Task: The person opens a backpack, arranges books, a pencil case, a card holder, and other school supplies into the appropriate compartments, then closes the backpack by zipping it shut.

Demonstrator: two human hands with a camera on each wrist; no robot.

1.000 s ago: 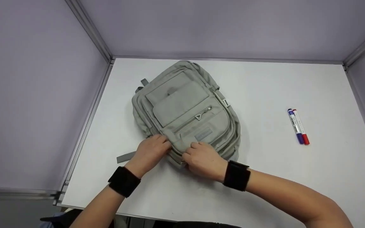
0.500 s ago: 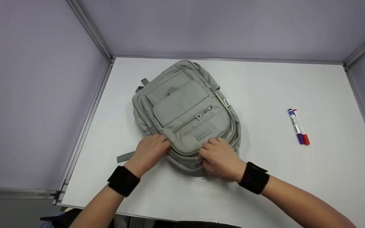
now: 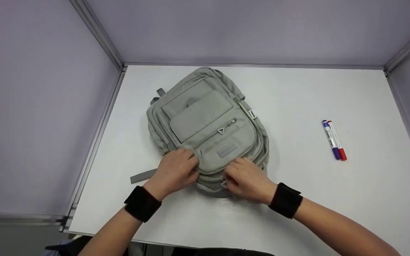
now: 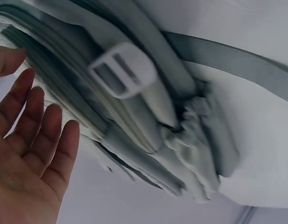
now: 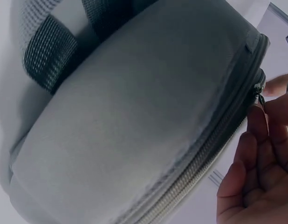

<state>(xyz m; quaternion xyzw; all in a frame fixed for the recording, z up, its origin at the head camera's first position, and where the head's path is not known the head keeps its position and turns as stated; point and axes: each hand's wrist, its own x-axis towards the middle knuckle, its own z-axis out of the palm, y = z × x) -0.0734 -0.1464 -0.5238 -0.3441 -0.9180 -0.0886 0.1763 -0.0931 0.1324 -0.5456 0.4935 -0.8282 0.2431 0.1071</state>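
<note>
A gray backpack (image 3: 201, 115) lies on a white table (image 3: 297, 206), pocket side up and set at a slant, somewhat left of the middle. Both of the person's hands are at its near end.

The left hand (image 3: 175, 169) is at the bag's near left edge, palm down. The left wrist view shows its fingers loosely bent, with a small gap between thumb and forefinger close to the zippered edge; nothing can be seen between the tips. A white buckle (image 4: 123, 70) sits on the bag's side nearby, and a loose gray strap (image 3: 143, 176) runs out from under the bag onto the table, just beside this hand.

The right hand (image 3: 249, 179) is at the near right edge, its grip narrow: thumb and forefinger pinch a zipper pull (image 5: 259, 95), whose pale triangular end shows beside the fingers in the head view. A curved zipper (image 5: 181, 184) runs along the edge there, and dark webbing (image 5: 50, 53) shows at the bag's underside.

Each wrist wears a black band, the left one (image 3: 142, 204) and the right one (image 3: 285, 200). Well apart from the bag, on the right side of the table, a blue marker (image 3: 330, 140) and a red marker (image 3: 337, 140) lie side by side, nearly parallel. Pale panels (image 3: 255, 32) in metal frames stand around the table.
</note>
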